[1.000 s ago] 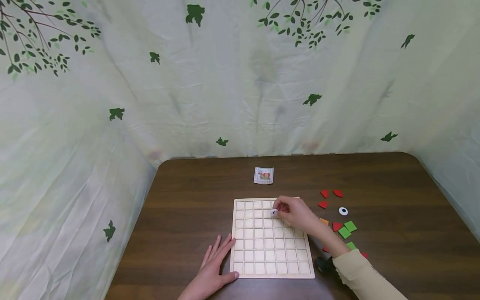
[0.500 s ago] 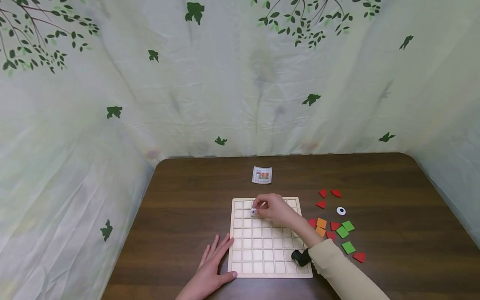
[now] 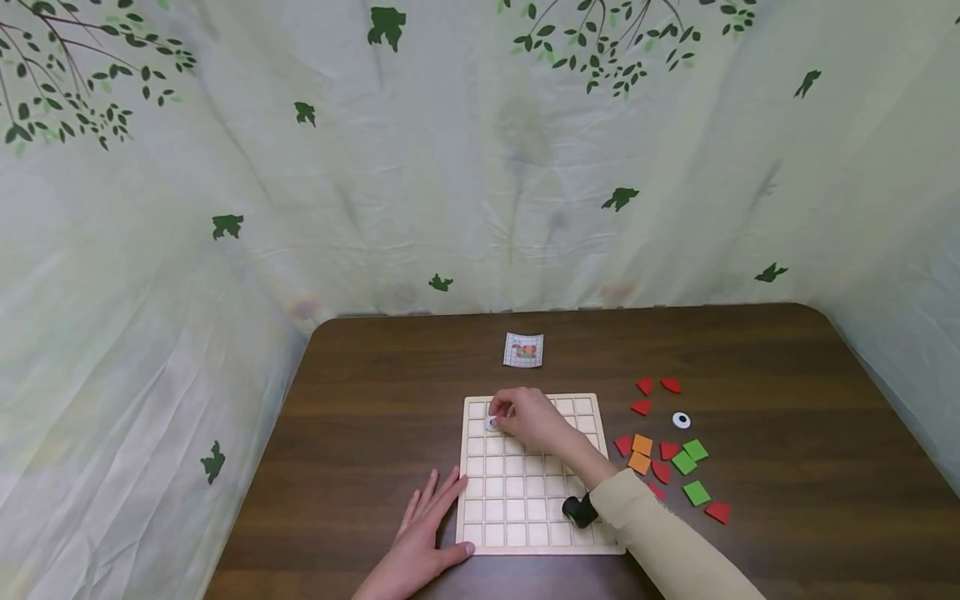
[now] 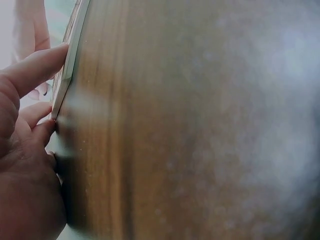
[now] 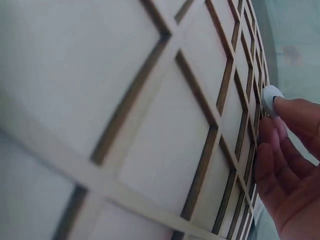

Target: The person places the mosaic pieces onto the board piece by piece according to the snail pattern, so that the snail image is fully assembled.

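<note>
A pale wooden grid board (image 3: 536, 511) with rows of square recesses lies flat on the table. My right hand (image 3: 534, 421) reaches over its upper left part and pinches a white eye disc (image 3: 491, 424) between thumb and fingers. In the right wrist view the disc (image 5: 271, 99) sits at the thumb tip, close against the board's grid. At the board's left edge rests my left hand (image 3: 426, 533), fingers spread and fairly straight. Its thumb touches near the lower left corner, and the left wrist view shows the fingers along the board's edge (image 4: 64, 82).
Right of the board lie loose pieces: a second eye disc (image 3: 681, 420), orange squares (image 3: 641, 445), green squares (image 3: 696, 493) and several red pieces (image 3: 717, 512). A small picture card (image 3: 523, 350) lies behind the board. A patterned curtain (image 3: 480, 167) hangs beyond the table (image 3: 375, 400).
My right hand has moved left across the board with the eye disc, from the middle columns to the upper left. The left hand has stayed at the board's edge.
</note>
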Demonstrator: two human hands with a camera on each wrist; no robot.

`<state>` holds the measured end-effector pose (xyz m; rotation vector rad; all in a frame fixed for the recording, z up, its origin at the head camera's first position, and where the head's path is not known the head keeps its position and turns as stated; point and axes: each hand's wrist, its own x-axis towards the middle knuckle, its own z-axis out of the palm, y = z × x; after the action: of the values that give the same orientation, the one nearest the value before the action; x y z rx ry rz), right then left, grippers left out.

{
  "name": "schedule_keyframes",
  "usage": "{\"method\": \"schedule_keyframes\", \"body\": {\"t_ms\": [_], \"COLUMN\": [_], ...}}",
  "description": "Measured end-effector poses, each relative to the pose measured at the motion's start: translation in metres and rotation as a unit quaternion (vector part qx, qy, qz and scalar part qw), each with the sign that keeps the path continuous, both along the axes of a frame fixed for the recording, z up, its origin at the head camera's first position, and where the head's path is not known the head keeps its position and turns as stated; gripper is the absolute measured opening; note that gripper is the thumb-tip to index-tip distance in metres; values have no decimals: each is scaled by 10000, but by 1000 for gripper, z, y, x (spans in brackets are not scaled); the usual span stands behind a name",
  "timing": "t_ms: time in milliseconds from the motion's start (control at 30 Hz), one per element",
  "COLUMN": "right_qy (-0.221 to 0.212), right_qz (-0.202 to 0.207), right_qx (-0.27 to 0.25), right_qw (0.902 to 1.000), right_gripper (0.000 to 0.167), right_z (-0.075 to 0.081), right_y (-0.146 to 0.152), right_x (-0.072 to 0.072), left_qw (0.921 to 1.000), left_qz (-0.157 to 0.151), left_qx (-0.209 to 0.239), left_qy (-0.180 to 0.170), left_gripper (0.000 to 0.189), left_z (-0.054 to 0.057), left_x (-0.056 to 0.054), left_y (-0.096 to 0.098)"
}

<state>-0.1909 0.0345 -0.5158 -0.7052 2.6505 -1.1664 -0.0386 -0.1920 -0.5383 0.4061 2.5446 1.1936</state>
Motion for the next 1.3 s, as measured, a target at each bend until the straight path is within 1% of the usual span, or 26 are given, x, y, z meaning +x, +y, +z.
{"method": "schedule_keyframes", "body": {"t_ms": [100, 200, 333, 400, 600, 700, 833, 1000, 1133, 1300], "right_qy": [185, 274, 189, 65, -643, -744, -843, -898, -822, -724], "right_qz": [19, 41, 89, 176, 307, 313, 252, 46, -175, -246], "right_qx": [107, 192, 235, 167, -277, -526, -639, -564, -481, -433], "right_qw": [9998, 9994, 9995, 9997, 9971, 9953, 9941, 9944, 9953, 9961], "right_gripper": [10, 12, 10, 9, 15, 15, 14, 14, 14, 16], "right_z": [0, -1, -1, 1, 9, 11, 13, 13, 16, 20], "right_y": [-1, -1, 1, 3, 17, 25, 36, 54, 70, 94], "right_x": [1, 2, 2, 1, 0, 2, 7, 20, 29, 36], "left_qw": [10000, 10000, 9999, 10000, 9999, 9999, 10000, 10000, 10000, 10000], "left_qz": [13, 21, 12, 8, -20, -4, 18, 39, 69, 40], "left_qx": [4, -48, -118, -77, 22, 29, 23, 10, -17, -1], "left_qy": [-22, -32, -15, 7, 101, 124, 89, 67, -25, -5], "left_gripper": [82, 82, 82, 81, 80, 81, 81, 81, 82, 83], "left_z": [0, 0, -2, -2, -1, 0, 0, -2, -2, -2], "left_x": [0, 0, 0, 0, 1, 2, 2, 1, 1, 1], "left_y": [0, 0, 0, 0, 1, 0, 1, 1, 1, 0]}}
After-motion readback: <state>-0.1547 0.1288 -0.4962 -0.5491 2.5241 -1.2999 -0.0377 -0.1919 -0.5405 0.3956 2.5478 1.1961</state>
